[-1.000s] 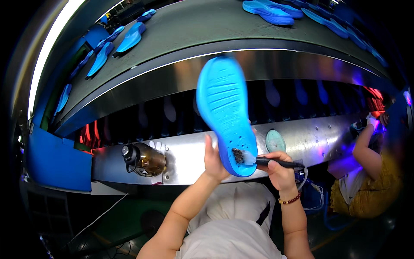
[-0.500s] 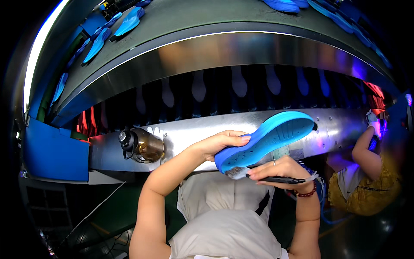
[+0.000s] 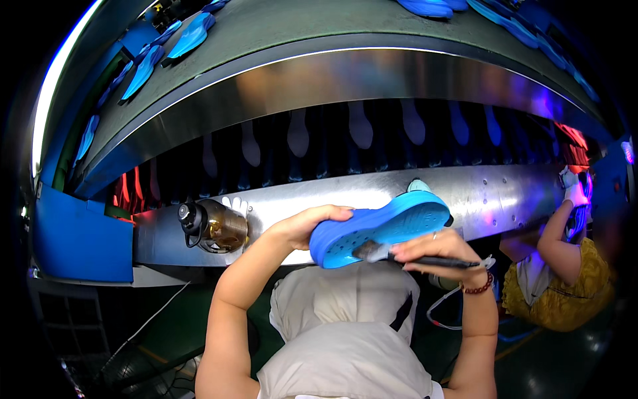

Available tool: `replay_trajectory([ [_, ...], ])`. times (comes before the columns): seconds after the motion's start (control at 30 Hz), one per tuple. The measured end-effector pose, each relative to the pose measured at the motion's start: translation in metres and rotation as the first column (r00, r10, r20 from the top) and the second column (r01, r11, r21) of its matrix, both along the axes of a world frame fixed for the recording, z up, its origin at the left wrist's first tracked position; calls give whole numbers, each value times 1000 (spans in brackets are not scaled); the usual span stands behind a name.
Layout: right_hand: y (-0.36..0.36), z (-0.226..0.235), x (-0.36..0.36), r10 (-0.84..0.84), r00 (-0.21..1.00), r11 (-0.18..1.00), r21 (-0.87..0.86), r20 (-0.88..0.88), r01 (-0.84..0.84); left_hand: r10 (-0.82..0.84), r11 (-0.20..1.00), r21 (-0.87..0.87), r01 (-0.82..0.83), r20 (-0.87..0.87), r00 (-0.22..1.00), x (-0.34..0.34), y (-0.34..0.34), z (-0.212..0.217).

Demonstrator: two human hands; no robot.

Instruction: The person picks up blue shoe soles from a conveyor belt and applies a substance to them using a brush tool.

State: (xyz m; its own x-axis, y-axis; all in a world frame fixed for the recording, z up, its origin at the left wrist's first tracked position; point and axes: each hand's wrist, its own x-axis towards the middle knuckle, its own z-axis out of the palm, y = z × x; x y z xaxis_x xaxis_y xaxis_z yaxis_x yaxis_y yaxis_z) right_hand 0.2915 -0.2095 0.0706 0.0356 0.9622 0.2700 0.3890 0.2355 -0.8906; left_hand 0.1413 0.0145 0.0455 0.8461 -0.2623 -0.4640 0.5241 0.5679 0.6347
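Note:
My left hand [image 3: 307, 225] grips one end of a blue shoe sole [image 3: 379, 227], held nearly level in front of the steel conveyor rail. My right hand [image 3: 432, 249] holds a small dark-handled brush [image 3: 399, 256] just under the sole, with its bristles against the sole's lower edge. A beaded bracelet sits on my right wrist. My grey apron fills the lower middle of the view.
A brass-coloured pot [image 3: 216, 226] stands on the steel rail [image 3: 505, 193] at left. Several blue soles [image 3: 189, 36] lie on the upper grey belt. A co-worker in yellow [image 3: 565, 286] reaches up to the rail at right. A blue panel [image 3: 80, 236] is at left.
The sole has swung down from upright to nearly level and sits lower, in front of my chest. My right hand has shifted the brush along to the sole's underside.

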Motion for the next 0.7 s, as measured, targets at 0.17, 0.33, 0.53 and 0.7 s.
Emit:
replay_trajectory([
  [0.17, -8, -1, 6, -67, 997, 996, 60, 49, 64, 157, 978, -141, -154, 9, 988, -12, 21, -19],
  [0.33, 0, -15, 0, -122, 992, 992, 16, 19, 122, 228, 972, -74, -224, 41, 973, -12, 23, -18],
  [0.53, -6, 6, -9, -181, 960, 972, 108, -213, 207, 264, 883, -446, -148, 210, 941, 2, 34, -56],
  [0.7, 24, -64, -11, -523, 765, 852, -207, -376, 480, 478, 803, -479, -356, 160, 863, 35, -20, -100],
])
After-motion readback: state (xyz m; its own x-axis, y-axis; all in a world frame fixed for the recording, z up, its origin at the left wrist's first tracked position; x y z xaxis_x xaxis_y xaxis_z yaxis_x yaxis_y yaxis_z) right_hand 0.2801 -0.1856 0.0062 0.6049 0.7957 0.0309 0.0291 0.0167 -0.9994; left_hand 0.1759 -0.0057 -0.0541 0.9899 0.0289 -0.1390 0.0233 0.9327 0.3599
